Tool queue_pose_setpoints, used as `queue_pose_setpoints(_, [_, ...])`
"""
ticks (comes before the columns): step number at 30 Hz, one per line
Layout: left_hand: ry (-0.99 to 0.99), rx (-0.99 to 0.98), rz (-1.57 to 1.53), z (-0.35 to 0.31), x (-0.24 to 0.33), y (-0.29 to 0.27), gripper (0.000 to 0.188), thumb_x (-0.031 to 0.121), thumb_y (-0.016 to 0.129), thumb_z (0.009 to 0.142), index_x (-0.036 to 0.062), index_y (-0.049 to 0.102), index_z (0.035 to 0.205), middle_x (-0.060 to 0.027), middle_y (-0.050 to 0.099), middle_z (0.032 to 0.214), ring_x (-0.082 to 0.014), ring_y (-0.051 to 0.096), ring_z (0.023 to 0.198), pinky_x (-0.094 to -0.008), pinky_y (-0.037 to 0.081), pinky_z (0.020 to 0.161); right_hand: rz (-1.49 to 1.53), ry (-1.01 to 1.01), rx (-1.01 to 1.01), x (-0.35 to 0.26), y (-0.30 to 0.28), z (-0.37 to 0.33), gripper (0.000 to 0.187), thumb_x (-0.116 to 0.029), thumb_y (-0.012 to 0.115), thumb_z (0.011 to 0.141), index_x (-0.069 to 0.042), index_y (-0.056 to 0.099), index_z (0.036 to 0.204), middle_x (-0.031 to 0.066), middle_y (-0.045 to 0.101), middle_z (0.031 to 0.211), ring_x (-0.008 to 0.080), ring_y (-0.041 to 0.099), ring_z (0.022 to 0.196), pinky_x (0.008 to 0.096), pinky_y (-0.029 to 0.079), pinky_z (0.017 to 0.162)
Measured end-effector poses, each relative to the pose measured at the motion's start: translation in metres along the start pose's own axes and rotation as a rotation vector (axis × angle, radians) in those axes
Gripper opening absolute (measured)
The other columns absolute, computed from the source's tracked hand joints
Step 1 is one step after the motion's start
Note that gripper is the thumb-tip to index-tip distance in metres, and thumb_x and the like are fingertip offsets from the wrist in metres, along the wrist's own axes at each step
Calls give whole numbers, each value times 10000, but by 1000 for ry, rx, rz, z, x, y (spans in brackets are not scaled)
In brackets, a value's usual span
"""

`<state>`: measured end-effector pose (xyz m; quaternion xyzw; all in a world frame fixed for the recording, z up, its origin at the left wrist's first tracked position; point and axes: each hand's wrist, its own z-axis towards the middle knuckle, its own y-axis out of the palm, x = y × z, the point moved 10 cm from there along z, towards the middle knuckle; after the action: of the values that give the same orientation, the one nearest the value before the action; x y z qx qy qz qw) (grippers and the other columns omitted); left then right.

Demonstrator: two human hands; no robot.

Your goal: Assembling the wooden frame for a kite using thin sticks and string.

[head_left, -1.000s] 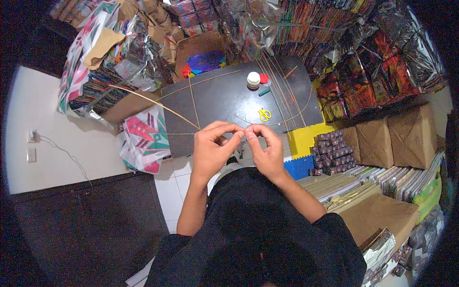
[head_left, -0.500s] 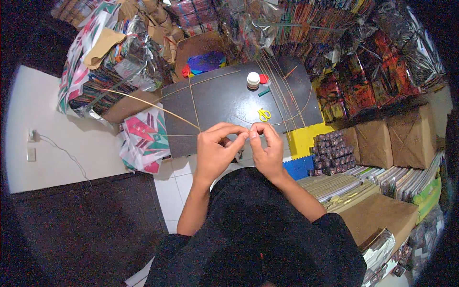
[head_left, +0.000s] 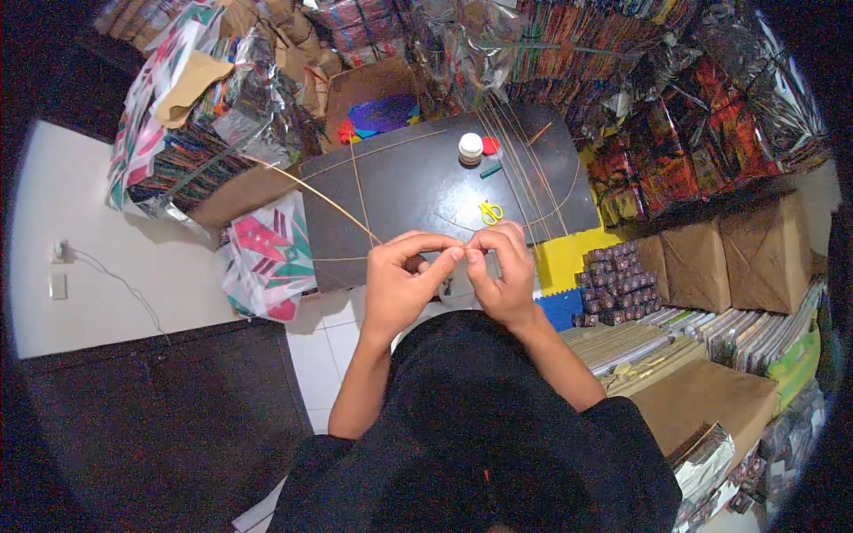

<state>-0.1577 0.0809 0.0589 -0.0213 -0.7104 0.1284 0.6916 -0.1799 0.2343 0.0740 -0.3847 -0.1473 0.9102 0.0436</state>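
Note:
My left hand [head_left: 400, 275] is closed around a thin tan stick [head_left: 329, 201], which looks like bamboo and sticks out up and to the left past the knuckles. Thumb and forefinger pinch at its tip, touching the fingertips of my right hand [head_left: 505, 282]. That hand pinches too, but what lies between its fingers is too small to make out. Both hands are over the near edge of the dark table [head_left: 409, 182]. A second thin stick [head_left: 340, 259] runs left from beside my left hand. Just beyond my right hand lie yellow-handled scissors [head_left: 490, 212].
On the table are a white-lidded bottle [head_left: 471, 147], a red object [head_left: 490, 146], a green tube-shaped item [head_left: 490, 170] and several long thin sticks [head_left: 524, 164]. Stacked bundles [head_left: 577, 44] crowd the far side. Brown wrapped packages [head_left: 764, 253] and small dark boxes [head_left: 619, 280] stand at right.
The stick in my left hand has swung, its far end moving right and slightly up. My right hand has shifted slightly right, its fingertips still against the left ones.

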Motion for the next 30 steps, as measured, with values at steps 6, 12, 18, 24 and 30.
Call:
queue_pose_setpoints(6, [-13,4,-54,-2,1,2,126,89,757,880,-2,761,968,-69,712,915,-63,623,618,-202,464,473,-51,-115,-29,-8,-3,6,105,-110,685,853,-64,609,908,73,641,852,265,588,786,426,423,811])
queue_pose_setpoints(12, [52,-13,29,1,8,-2,130,84,757,878,13,763,987,-73,722,943,-69,641,649,-206,480,484,69,33,-83,3,-1,8,91,-100,677,857,-44,619,900,82,639,852,279,587,775,411,441,794])
queue_pose_setpoints(18, [50,-24,19,3,15,-5,183,62,774,833,80,784,1015,-30,721,866,-20,553,599,-182,403,508,254,263,-207,16,9,5,102,-71,671,892,-6,600,927,85,618,859,198,600,805,319,475,766])
queue_pose_setpoints(24, [180,-46,35,4,27,-6,222,6,751,815,84,791,1019,-51,728,880,-54,615,666,-193,434,538,326,375,-220,19,13,7,133,-133,655,920,-8,612,920,73,600,839,158,591,803,309,477,738])
queue_pose_setpoints(30, [241,-105,48,5,29,-5,253,-34,729,811,83,795,1025,-75,726,879,-115,654,721,-243,492,597,593,548,-287,34,30,-11,102,-95,616,972,-4,601,1017,-10,590,950,71,533,878,241,440,792])
